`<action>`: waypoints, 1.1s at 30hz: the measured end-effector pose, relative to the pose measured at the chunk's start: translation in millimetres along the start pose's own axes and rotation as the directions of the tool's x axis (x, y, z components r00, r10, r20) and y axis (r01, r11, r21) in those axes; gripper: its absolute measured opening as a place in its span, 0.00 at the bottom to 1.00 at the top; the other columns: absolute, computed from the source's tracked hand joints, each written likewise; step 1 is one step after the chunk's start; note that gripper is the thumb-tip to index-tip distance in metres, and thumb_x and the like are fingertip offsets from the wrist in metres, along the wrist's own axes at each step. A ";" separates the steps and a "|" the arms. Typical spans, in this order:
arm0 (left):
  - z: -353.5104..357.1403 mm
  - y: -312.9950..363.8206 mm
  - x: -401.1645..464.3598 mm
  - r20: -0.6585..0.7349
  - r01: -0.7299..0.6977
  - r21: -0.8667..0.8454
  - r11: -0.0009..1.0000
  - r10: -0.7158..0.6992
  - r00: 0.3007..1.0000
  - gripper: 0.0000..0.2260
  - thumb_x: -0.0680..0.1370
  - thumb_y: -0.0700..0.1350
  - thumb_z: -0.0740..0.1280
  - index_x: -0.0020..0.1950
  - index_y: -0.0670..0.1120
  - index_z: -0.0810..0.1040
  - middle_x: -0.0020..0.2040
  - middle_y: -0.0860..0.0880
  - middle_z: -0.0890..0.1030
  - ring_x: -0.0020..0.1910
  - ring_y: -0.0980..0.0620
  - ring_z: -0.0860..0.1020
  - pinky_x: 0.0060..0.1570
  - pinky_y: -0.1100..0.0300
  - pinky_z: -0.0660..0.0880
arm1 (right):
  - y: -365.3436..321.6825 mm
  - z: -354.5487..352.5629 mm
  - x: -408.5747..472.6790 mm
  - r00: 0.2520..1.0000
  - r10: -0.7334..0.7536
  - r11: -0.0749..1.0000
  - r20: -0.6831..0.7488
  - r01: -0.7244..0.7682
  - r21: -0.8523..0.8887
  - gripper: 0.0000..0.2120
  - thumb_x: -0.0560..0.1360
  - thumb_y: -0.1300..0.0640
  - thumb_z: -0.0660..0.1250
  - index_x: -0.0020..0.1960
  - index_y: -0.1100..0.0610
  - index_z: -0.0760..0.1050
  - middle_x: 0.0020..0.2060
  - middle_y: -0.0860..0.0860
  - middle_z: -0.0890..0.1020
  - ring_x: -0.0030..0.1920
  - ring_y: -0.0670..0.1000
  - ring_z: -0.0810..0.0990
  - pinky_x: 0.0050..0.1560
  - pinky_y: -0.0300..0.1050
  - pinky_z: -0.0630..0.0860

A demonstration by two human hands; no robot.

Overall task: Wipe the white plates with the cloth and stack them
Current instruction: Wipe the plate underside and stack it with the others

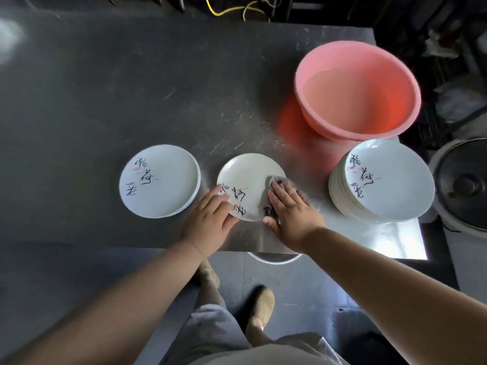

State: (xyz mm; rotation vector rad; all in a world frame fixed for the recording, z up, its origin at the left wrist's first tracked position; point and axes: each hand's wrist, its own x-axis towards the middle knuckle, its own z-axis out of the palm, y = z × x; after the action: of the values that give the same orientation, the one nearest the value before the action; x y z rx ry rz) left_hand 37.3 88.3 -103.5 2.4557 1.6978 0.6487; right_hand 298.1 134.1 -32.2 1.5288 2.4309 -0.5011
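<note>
Fingers (286, 192) of your right hand (292, 209) are lying flat and together, pressing the cloth (279, 180) onto the right side of the middle plate (250, 172). Nothing is being pinched; the palm is doing the work, and that is the right way to be holding it here. Your left hand (210, 214) is also lying open, its fingertips resting on the plate's near-left rim, steadying it against the table (131, 101).

You are wiping only one side so far, as far as the cloth's place suggests. Be keeping the pressure even and be sweeping in arcs toward the painted lettering, so the whole face is getting covered, rim included. Since the plate is sitting close to the table's near edge, you are probably better off pushing away from yourself than dragging toward the edge. The left fingertips are likely to be in the cloth's path, so be shifting them round the rim as you go.

Beyond the hands, one plate (160, 180) is lying alone to the left, well apart from the tall stack (382, 185) at the right. Which of the two is the wiped pile I cannot tell. The pink basin (316, 75) is standing behind, near the stack.
</note>
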 end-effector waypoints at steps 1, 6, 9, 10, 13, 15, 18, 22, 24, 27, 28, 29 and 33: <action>-2.5 3.8 2.8 0.001 -0.018 -0.004 1.000 0.018 1.000 0.10 0.81 0.49 0.68 0.60 0.47 0.79 0.63 0.46 0.78 0.74 0.42 0.71 0.76 0.42 0.67 | 5.3 -5.1 10.3 1.000 0.006 1.000 0.007 -0.006 0.005 0.40 0.81 0.31 0.48 0.86 0.51 0.50 0.85 0.44 0.44 0.85 0.48 0.41 0.83 0.52 0.50; -11.8 13.3 16.9 0.021 -0.007 -0.001 1.000 0.007 1.000 0.12 0.72 0.46 0.79 0.53 0.46 0.86 0.53 0.49 0.76 0.56 0.43 0.74 0.58 0.48 0.76 | -23.5 12.9 -3.0 0.998 0.052 0.999 0.043 -0.053 0.014 0.45 0.78 0.27 0.38 0.86 0.54 0.42 0.85 0.49 0.39 0.84 0.53 0.36 0.84 0.56 0.44; -16.7 8.1 18.5 0.113 -0.030 0.002 1.000 0.029 0.993 0.15 0.70 0.46 0.82 0.55 0.46 0.86 0.49 0.47 0.81 0.52 0.41 0.78 0.60 0.45 0.79 | -47.0 34.3 -36.9 0.994 -0.057 0.997 0.092 0.052 0.053 0.47 0.77 0.24 0.31 0.86 0.54 0.41 0.84 0.50 0.38 0.84 0.54 0.35 0.82 0.55 0.37; -18.3 7.5 19.1 0.130 -0.050 -0.003 0.999 0.050 0.990 0.15 0.71 0.46 0.81 0.55 0.46 0.87 0.49 0.47 0.81 0.51 0.40 0.80 0.60 0.45 0.80 | -43.7 32.0 -34.6 0.993 -0.067 0.997 0.096 0.062 0.053 0.46 0.78 0.25 0.32 0.86 0.53 0.42 0.85 0.50 0.40 0.85 0.54 0.38 0.81 0.55 0.37; -23.3 14.5 22.9 0.155 -0.054 0.001 0.999 0.053 0.986 0.10 0.72 0.47 0.80 0.51 0.49 0.87 0.54 0.48 0.84 0.50 0.42 0.81 0.53 0.50 0.81 | -21.5 9.2 -0.7 1.000 0.000 1.000 0.017 0.000 0.003 0.43 0.79 0.29 0.38 0.86 0.53 0.48 0.85 0.49 0.45 0.85 0.54 0.43 0.83 0.57 0.43; -26.2 19.4 25.4 0.180 -0.010 -0.016 1.000 0.013 0.983 0.09 0.71 0.47 0.82 0.49 0.50 0.88 0.59 0.48 0.85 0.52 0.42 0.82 0.52 0.51 0.82 | -12.1 -0.1 16.6 0.998 0.066 0.997 0.026 -0.066 0.032 0.42 0.81 0.30 0.43 0.86 0.54 0.45 0.85 0.49 0.41 0.84 0.53 0.37 0.84 0.57 0.42; -27.2 26.6 27.7 0.185 0.051 -0.059 0.997 -0.039 0.982 0.12 0.71 0.48 0.82 0.52 0.47 0.88 0.59 0.48 0.85 0.53 0.41 0.82 0.55 0.49 0.81 | -28.3 13.8 -0.7 0.998 0.040 0.999 0.047 -0.041 0.015 0.45 0.80 0.28 0.42 0.85 0.57 0.42 0.85 0.53 0.39 0.83 0.57 0.33 0.83 0.58 0.43; -34.9 31.8 32.2 0.241 0.042 -0.029 0.999 -0.033 0.970 0.22 0.71 0.64 0.74 0.58 0.52 0.84 0.57 0.53 0.82 0.57 0.46 0.78 0.61 0.53 0.70 | -26.2 28.4 -33.8 0.983 -0.159 0.987 0.089 0.157 0.026 0.46 0.78 0.26 0.39 0.86 0.54 0.45 0.85 0.51 0.43 0.84 0.55 0.35 0.84 0.57 0.45; -43.7 15.8 36.6 0.341 0.055 -0.015 0.998 -0.046 0.939 0.32 0.71 0.70 0.70 0.68 0.53 0.79 0.69 0.54 0.76 0.72 0.47 0.70 0.74 0.52 0.60 | -3.5 17.8 -21.6 0.976 -0.206 0.978 0.074 0.206 -0.001 0.43 0.79 0.26 0.41 0.86 0.50 0.47 0.85 0.48 0.44 0.84 0.51 0.38 0.84 0.55 0.46; -50.2 -1.4 39.3 0.440 0.061 -0.030 0.998 -0.042 0.897 0.30 0.78 0.64 0.69 0.78 0.55 0.73 0.81 0.55 0.65 0.81 0.48 0.61 0.80 0.50 0.54 | 21.0 0.2 6.9 0.992 -0.126 0.991 0.030 0.127 -0.035 0.40 0.81 0.30 0.50 0.86 0.50 0.49 0.85 0.46 0.45 0.84 0.49 0.39 0.83 0.56 0.49; -49.8 1.0 39.1 0.441 0.051 -0.029 0.998 -0.033 0.897 0.28 0.79 0.61 0.70 0.77 0.55 0.73 0.81 0.54 0.66 0.80 0.48 0.63 0.79 0.50 0.56 | 21.2 -1.7 13.5 0.997 -0.072 0.997 0.006 0.072 -0.016 0.41 0.81 0.31 0.51 0.86 0.51 0.50 0.85 0.46 0.45 0.84 0.49 0.37 0.83 0.56 0.50; -48.9 5.4 39.3 0.432 0.044 -0.024 0.999 -0.029 0.901 0.26 0.79 0.59 0.71 0.77 0.55 0.75 0.80 0.53 0.68 0.79 0.47 0.66 0.77 0.49 0.59 | 15.4 -0.6 15.8 1.000 -0.021 1.000 -0.018 0.021 0.013 0.42 0.80 0.31 0.50 0.86 0.53 0.51 0.85 0.47 0.45 0.84 0.50 0.37 0.83 0.57 0.49; -45.0 16.0 36.8 0.389 0.052 -0.014 0.999 -0.042 0.920 0.25 0.77 0.56 0.76 0.72 0.52 0.80 0.76 0.49 0.75 0.73 0.43 0.73 0.75 0.48 0.64 | -25.5 35.0 -21.3 1.000 0.018 0.999 -0.024 -0.017 0.037 0.46 0.80 0.27 0.37 0.85 0.60 0.48 0.85 0.55 0.44 0.83 0.58 0.33 0.84 0.57 0.41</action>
State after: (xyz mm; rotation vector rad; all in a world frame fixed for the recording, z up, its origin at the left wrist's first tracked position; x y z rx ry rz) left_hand 44.5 108.2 -47.0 2.3189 1.5708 0.1543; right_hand 284.6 92.4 -52.3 1.5787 2.4372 -0.5297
